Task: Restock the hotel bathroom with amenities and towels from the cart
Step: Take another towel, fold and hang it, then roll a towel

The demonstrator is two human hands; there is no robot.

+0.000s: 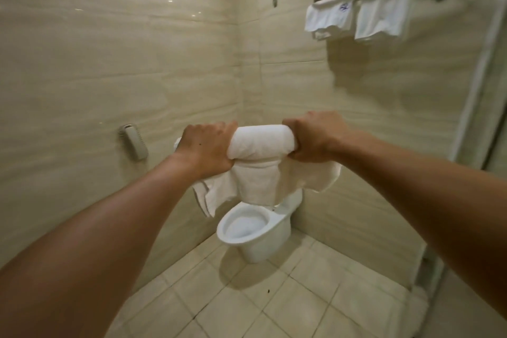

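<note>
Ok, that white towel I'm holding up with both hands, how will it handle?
Likely floppy: the white towel sags between left hand and right hand, corners drooping. Probably light, held at arm's length. Any loosened grip may let the roll unfurl.
</note>
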